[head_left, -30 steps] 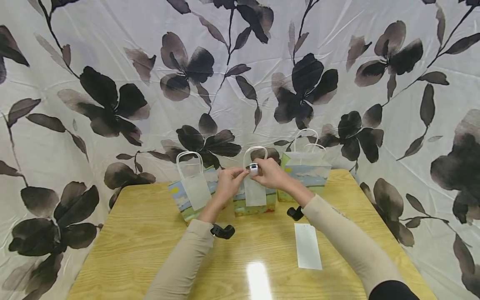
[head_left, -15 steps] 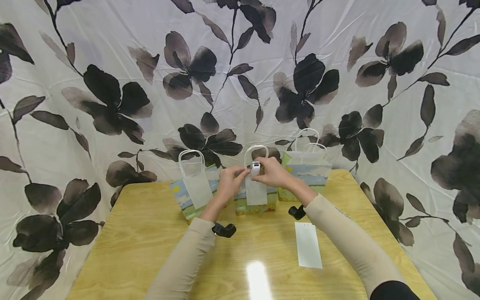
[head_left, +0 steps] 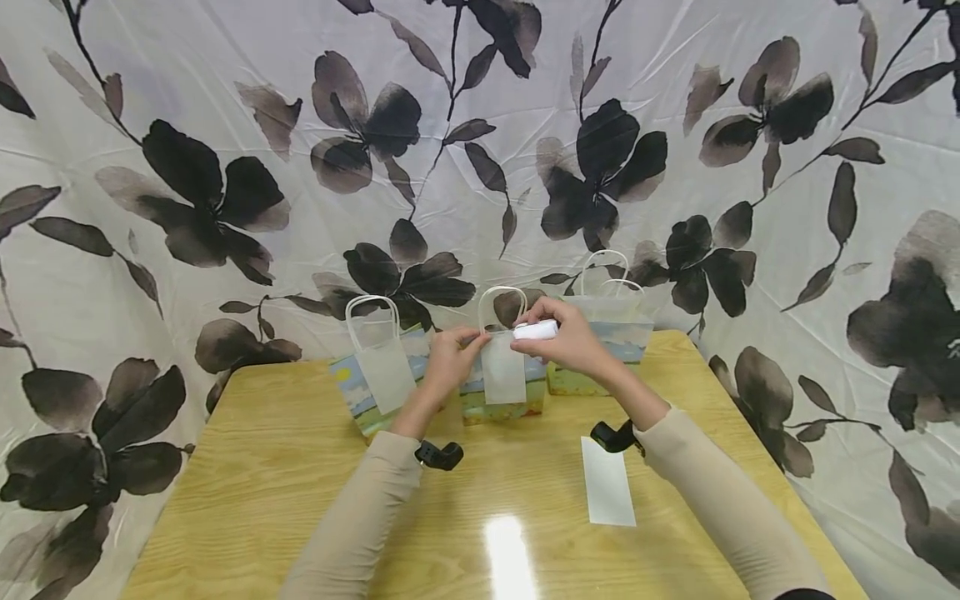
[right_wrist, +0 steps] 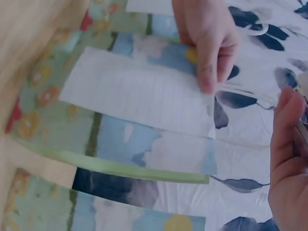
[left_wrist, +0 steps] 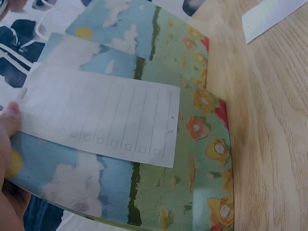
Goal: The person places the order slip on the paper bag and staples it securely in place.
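Note:
Three small paper gift bags with a painted sky-and-flowers print stand in a row. On the middle bag (head_left: 534,407), a white lined paper slip (head_left: 505,377) lies against the front. My left hand (head_left: 448,367) pinches the slip and the bag's top edge between thumb and fingers, below the white handle (head_left: 501,292). Just right of that edge, my right hand (head_left: 576,343) grips a small white stapler (head_left: 536,331), apart from the bag. In the left wrist view the slip (left_wrist: 106,115) shows ruled lines and little checkbox squares. Only part of the stapler (right_wrist: 303,86) appears in the right wrist view.
The left bag (head_left: 347,387) bears a similar slip (head_left: 386,377) and leans at an angle. The right bag (head_left: 633,343) stands further back. Another slip (head_left: 609,483) lies on the wooden table (head_left: 262,467). A floral cloth (head_left: 480,192) hangs behind.
My right hand has drawn the stapler off the middle bag's top edge to the right and turned it sideways. The left hand keeps its pinch at the edge.

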The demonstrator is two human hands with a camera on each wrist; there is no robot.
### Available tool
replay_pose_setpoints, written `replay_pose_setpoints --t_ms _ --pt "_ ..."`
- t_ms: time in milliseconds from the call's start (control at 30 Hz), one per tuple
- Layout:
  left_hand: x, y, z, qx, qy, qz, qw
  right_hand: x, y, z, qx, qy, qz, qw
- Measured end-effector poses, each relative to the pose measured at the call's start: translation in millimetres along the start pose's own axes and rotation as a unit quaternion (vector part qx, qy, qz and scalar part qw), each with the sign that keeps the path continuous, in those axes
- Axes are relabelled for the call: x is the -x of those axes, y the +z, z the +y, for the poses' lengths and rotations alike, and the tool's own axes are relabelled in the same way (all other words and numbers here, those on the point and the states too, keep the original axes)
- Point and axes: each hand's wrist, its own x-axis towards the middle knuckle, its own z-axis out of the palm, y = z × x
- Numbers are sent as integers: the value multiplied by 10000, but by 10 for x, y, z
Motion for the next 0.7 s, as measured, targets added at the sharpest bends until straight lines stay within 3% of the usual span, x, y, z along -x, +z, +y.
replay_pose_setpoints --t_ms 200,367,500,700 --pt "-32 -45 -5 -74 -67 -225 9997 187 -16 -53 -1052 658 350 9917" --pt "-140 -64 20 -191 -263 -417 9986 366 -85 -92 -1316 920 219 9868" --pt "-175 -61 29 -263 -466 -561 9970 536 -158 -50 -1095 898 213 9897" --pt "-143 -77 59 -125 -676 -672 9954 799 -272 165 -317 906 492 9942"
